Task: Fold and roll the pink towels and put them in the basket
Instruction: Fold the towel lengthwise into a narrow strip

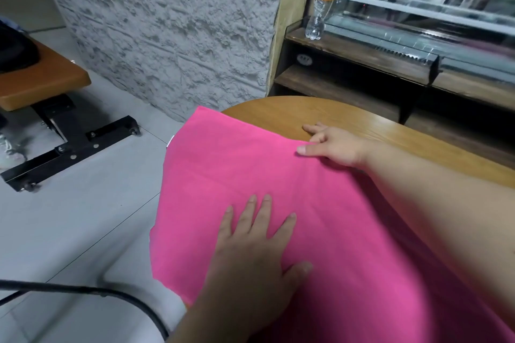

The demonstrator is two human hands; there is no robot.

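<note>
Head view: pink towel (pixel 223 175) spread over the round wooden counter (pixel 348 117), its left part past the rim. Left hand (pixel 256 242) flat on the cloth, fingers straight and apart. Right hand (pixel 334 145) at the far edge: thumb on the cloth, fingers bent on the wood; cannot tell if it pinches.
</note>
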